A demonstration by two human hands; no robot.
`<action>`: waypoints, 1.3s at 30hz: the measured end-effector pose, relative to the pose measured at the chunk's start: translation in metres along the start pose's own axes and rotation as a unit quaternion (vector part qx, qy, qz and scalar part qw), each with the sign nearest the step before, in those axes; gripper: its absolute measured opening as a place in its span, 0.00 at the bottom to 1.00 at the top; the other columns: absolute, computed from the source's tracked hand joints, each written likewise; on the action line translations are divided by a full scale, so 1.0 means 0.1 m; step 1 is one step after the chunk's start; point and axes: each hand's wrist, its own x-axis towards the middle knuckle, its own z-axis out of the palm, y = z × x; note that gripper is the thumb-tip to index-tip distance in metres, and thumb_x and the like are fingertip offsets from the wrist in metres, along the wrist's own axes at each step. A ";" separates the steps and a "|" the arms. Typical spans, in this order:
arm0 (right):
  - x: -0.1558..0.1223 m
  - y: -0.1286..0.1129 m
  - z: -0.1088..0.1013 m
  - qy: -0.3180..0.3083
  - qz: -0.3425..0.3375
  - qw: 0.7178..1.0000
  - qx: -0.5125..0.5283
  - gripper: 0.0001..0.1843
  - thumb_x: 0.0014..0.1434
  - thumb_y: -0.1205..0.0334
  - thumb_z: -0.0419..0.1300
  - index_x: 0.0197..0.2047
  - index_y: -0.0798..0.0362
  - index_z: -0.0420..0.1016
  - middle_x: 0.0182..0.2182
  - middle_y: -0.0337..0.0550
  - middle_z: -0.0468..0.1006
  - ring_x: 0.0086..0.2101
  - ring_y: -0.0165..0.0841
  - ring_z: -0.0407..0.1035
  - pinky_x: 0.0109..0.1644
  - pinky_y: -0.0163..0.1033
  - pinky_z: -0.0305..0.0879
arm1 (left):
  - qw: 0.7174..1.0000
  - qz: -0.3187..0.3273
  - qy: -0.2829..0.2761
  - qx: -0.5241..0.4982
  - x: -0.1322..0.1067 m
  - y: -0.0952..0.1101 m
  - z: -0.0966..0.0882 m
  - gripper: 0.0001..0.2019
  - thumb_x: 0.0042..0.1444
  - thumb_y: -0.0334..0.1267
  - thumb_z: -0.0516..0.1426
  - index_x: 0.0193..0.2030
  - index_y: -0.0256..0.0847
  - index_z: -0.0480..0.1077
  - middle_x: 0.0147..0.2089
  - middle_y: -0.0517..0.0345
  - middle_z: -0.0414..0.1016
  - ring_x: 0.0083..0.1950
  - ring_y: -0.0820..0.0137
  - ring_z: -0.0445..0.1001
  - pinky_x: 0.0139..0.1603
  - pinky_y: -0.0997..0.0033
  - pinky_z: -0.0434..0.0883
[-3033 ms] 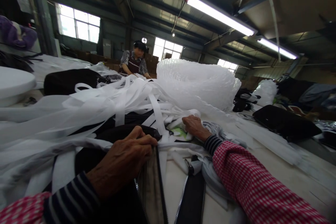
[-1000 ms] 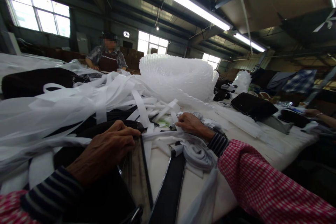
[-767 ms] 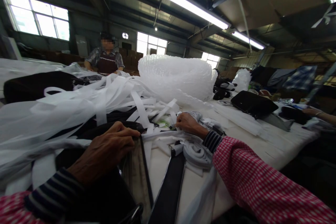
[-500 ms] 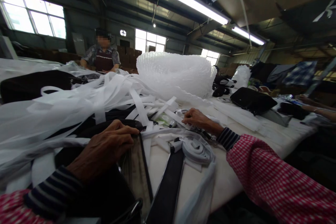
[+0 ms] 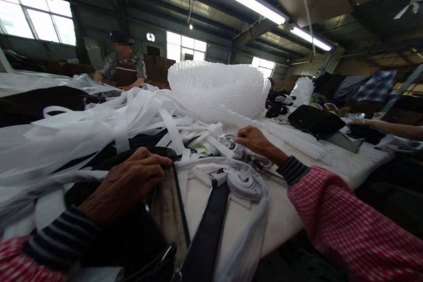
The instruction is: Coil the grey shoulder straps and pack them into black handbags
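My left hand [image 5: 127, 183] grips the top edge of an open black bag [image 5: 145, 233] with a beige lining and a zipper, its fingers curled over the rim. My right hand [image 5: 255, 141] reaches forward over the table, fingers bent and pinched on a small bundle of white strap [image 5: 233, 146] at the foot of a heap of white strips [image 5: 132, 121]. A rolled white strap [image 5: 246, 183] lies between my two hands, by the bag's black zipper flap [image 5: 206, 238].
A big roll of white bubble wrap [image 5: 220, 88] stands behind the strips. Black bags [image 5: 313, 121] lie at the right and far left. A person in a dark apron [image 5: 123, 68] works across the table. Another person's forearm [image 5: 388, 128] reaches in at the right.
My right hand has moved forward and a little to the right, from the near edge of the strip heap onto the small strap bundle. My left hand has kept its hold on the bag rim.
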 end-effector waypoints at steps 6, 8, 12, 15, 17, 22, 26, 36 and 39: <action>-0.74 0.11 -0.22 -0.110 0.013 0.947 0.303 0.16 0.57 0.50 0.62 0.30 0.55 0.72 0.23 0.38 0.71 0.21 0.27 0.60 0.25 0.33 0.55 | 1.000 -0.004 -0.005 -0.012 0.03 0.03 0.01 0.13 0.67 0.39 0.55 0.33 0.44 0.78 0.58 0.64 0.80 0.54 0.59 0.68 0.51 0.61 0.70; -0.87 -0.08 -0.10 -0.161 -0.028 0.926 0.340 0.12 0.57 0.54 0.64 0.33 0.56 0.74 0.26 0.40 0.75 0.24 0.29 0.65 0.28 0.33 0.60 | 1.000 -0.004 -0.001 -0.011 0.04 0.03 0.01 0.12 0.67 0.40 0.55 0.34 0.44 0.78 0.58 0.65 0.80 0.53 0.59 0.68 0.51 0.60 0.70; -0.81 -0.52 0.13 -0.131 -0.159 0.959 0.194 0.05 0.61 0.66 0.60 0.33 0.55 0.74 0.30 0.39 0.75 0.33 0.31 0.69 0.40 0.35 0.60 | 1.000 -0.006 -0.001 -0.013 0.03 0.03 -0.01 0.13 0.67 0.39 0.55 0.33 0.43 0.78 0.59 0.63 0.80 0.52 0.59 0.68 0.49 0.60 0.70; -0.63 -0.74 0.21 -0.162 -0.194 0.964 0.081 0.05 0.62 0.70 0.58 0.33 0.55 0.71 0.29 0.37 0.73 0.32 0.29 0.66 0.38 0.35 0.55 | 1.000 0.005 0.003 -0.013 0.02 0.02 -0.02 0.13 0.67 0.39 0.55 0.34 0.43 0.78 0.59 0.63 0.80 0.53 0.59 0.68 0.49 0.59 0.71; -0.56 -0.82 0.22 -0.193 -0.203 0.959 0.043 0.07 0.62 0.70 0.57 0.32 0.54 0.69 0.26 0.35 0.69 0.29 0.28 0.62 0.34 0.36 0.50 | 1.000 0.008 0.005 -0.015 0.02 0.01 -0.01 0.13 0.67 0.39 0.55 0.33 0.43 0.78 0.59 0.64 0.80 0.52 0.59 0.68 0.50 0.59 0.71; -0.59 -0.82 0.17 -0.249 -0.227 0.929 0.153 0.09 0.61 0.70 0.58 0.29 0.54 0.65 0.26 0.35 0.65 0.29 0.29 0.60 0.34 0.35 0.53 | 1.000 0.002 0.011 -0.018 0.02 0.02 0.00 0.12 0.67 0.37 0.56 0.34 0.44 0.78 0.58 0.65 0.80 0.53 0.60 0.68 0.49 0.61 0.70; -0.66 -0.73 0.14 -0.228 -0.211 0.924 0.223 0.07 0.63 0.68 0.58 0.32 0.55 0.71 0.31 0.38 0.71 0.33 0.31 0.64 0.39 0.35 0.59 | 1.000 0.000 0.013 -0.020 0.02 0.04 -0.01 0.11 0.67 0.37 0.57 0.35 0.44 0.79 0.58 0.66 0.80 0.54 0.60 0.68 0.48 0.62 0.70; -0.72 -1.03 0.34 -0.175 -0.277 0.924 -0.195 0.10 0.67 0.70 0.55 0.36 0.55 0.76 0.31 0.45 0.76 0.32 0.35 0.64 0.36 0.41 0.50 | 1.000 0.000 0.016 -0.020 0.02 0.01 0.00 0.09 0.66 0.37 0.59 0.35 0.45 0.79 0.58 0.68 0.80 0.53 0.61 0.68 0.47 0.63 0.71; -0.74 -0.96 0.38 -0.148 -0.271 0.933 -0.186 0.09 0.66 0.71 0.56 0.37 0.56 0.77 0.32 0.46 0.76 0.34 0.35 0.65 0.37 0.41 0.51 | 1.000 -0.001 0.018 -0.022 0.02 0.02 0.00 0.09 0.66 0.37 0.58 0.35 0.45 0.79 0.58 0.66 0.80 0.53 0.61 0.69 0.47 0.63 0.71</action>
